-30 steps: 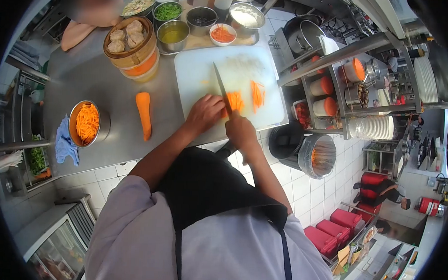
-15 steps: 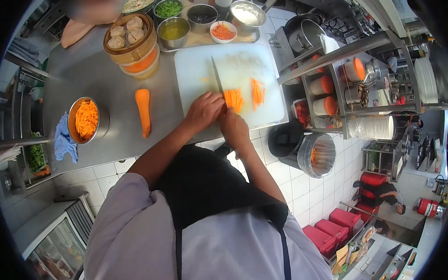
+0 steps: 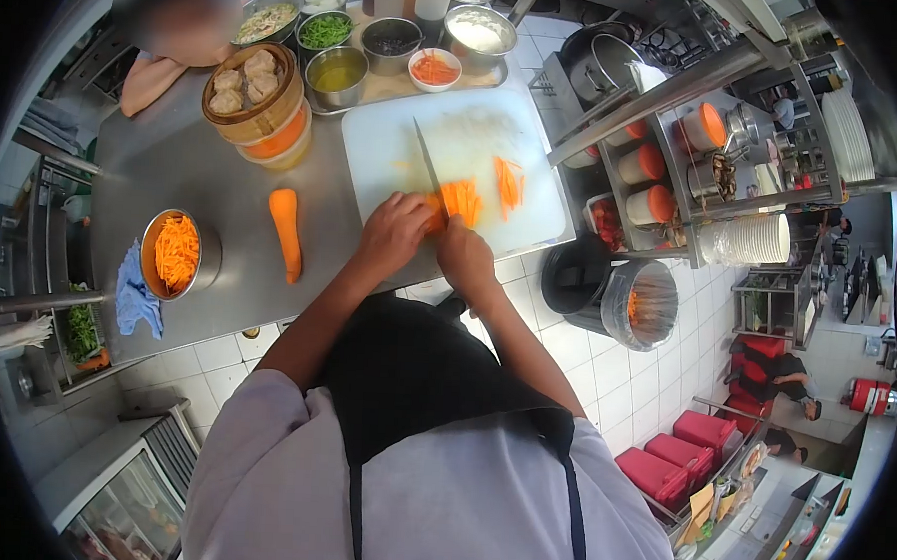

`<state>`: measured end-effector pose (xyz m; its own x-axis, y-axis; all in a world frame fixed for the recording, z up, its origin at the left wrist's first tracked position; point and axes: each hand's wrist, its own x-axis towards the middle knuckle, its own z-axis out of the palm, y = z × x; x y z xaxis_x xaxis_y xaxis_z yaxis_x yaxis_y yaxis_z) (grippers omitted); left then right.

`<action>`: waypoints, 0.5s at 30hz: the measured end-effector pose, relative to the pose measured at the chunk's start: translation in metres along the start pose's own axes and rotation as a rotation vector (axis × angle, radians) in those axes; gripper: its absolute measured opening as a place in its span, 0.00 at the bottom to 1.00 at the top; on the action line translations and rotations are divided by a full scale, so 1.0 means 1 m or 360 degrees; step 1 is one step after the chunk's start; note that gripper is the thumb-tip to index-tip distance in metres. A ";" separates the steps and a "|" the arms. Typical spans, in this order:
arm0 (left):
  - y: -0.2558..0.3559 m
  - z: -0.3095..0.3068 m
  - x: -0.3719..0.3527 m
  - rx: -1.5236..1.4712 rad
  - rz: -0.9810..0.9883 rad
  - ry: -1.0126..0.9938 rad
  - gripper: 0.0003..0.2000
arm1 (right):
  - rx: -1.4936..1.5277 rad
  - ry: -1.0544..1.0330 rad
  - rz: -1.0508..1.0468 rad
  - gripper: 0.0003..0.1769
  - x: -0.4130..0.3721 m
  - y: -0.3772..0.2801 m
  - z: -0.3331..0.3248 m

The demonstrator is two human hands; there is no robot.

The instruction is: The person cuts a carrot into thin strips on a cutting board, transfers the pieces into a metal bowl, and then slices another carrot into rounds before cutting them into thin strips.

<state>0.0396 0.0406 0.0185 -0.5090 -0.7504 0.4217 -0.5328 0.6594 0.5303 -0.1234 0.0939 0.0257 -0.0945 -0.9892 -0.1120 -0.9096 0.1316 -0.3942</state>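
In the head view my right hand [image 3: 464,258] is closed around the handle of a kitchen knife [image 3: 428,157], whose long blade points away from me across the white cutting board [image 3: 375,137]. My left hand [image 3: 395,230] is pressed on a piece of carrot [image 3: 435,212] just left of the blade, fingers bent over it. Cut carrot strips [image 3: 463,199] lie against the blade's right side. A second small pile of carrot strips [image 3: 509,187] sits farther right on the board. One whole peeled carrot [image 3: 286,235] rests on the steel table, left of the board.
A metal bowl of shredded carrot [image 3: 177,253] and a blue cloth [image 3: 138,291] are at the left. Behind stand a bamboo steamer with dumplings [image 3: 247,81] and several ingredient bowls. Another person's arm [image 3: 157,85] leans at the far edge. A lined bin [image 3: 640,306] stands right.
My left hand has drawn back slightly left from the blade, and the carrot piece now shows between them. The knife stays on the board in my right hand. The whole view has shifted a little.
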 end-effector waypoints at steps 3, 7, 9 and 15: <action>-0.004 -0.002 0.005 0.0047 0.0021 -0.0110 0.08 | 0.0018 -0.0052 -0.0003 0.07 0.001 -0.001 -0.002; -0.003 -0.004 0.009 0.0040 0.0056 -0.0168 0.05 | -0.0109 -0.0101 -0.0033 0.08 -0.001 -0.004 -0.012; -0.005 -0.005 0.010 0.0072 0.0054 -0.0209 0.03 | -0.0177 -0.0128 -0.0079 0.08 -0.008 -0.006 -0.023; 0.002 -0.008 0.013 0.0098 0.0067 -0.0186 0.02 | -0.0196 -0.0112 -0.0031 0.08 -0.004 -0.001 0.000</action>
<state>0.0368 0.0317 0.0312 -0.6051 -0.7140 0.3523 -0.5481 0.6945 0.4661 -0.1217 0.0977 0.0265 -0.0519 -0.9840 -0.1707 -0.9541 0.0993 -0.2824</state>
